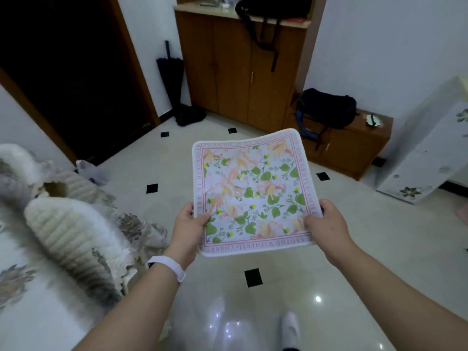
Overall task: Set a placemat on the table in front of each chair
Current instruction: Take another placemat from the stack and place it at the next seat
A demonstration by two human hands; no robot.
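Left hand [188, 225] and right hand [323, 220] are gripping the placemat [250, 191] by its near corners — keeping it taut should help it land flat.

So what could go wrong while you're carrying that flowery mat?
1. The placemat is held only at its near corners by the left hand and right hand, and its far edge curls, so it might flop or slip.
2. It hangs over the shiny tiled floor, not a table; if dropped it would probably get dirty.
3. Held out in front, it hides part of the floor, and a plastic bag lies on the floor at the left; that might cause a stumble.
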